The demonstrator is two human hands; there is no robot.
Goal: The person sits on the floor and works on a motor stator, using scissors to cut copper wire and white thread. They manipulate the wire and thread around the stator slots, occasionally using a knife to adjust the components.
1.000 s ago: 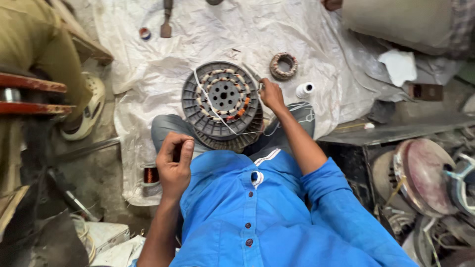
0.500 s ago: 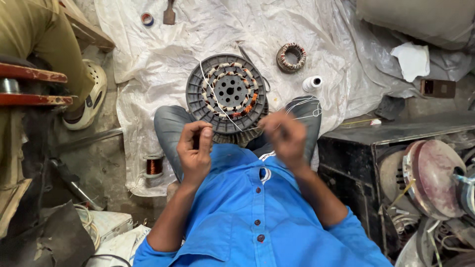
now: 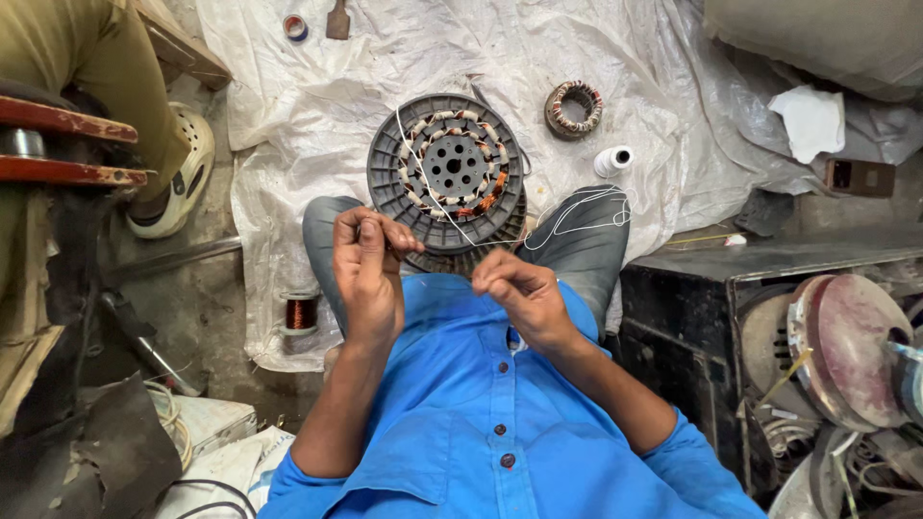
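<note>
A round grey motor stator point(image 3: 450, 178) with copper windings rests between my knees on a white plastic sheet point(image 3: 288, 115). A white thread point(image 3: 423, 183) runs across its windings and up toward my hands. My left hand point(image 3: 370, 264) pinches the thread near my chest. My right hand point(image 3: 519, 298) is closed on the thread's other part, just right of the left. More loose thread lies looped over my right knee point(image 3: 582, 216). I wear a blue shirt.
A white thread spool point(image 3: 612, 160) and a small wound stator ring point(image 3: 574, 108) lie right of the stator. A copper wire spool point(image 3: 301, 312) stands at the left. Another person's leg and shoe point(image 3: 178, 178) are at far left. Metal motor parts point(image 3: 836, 356) crowd the right.
My right hand left the stator's rim and came back to my chest. Both hands rose and closed on the thread, now drawn taut from the windings.
</note>
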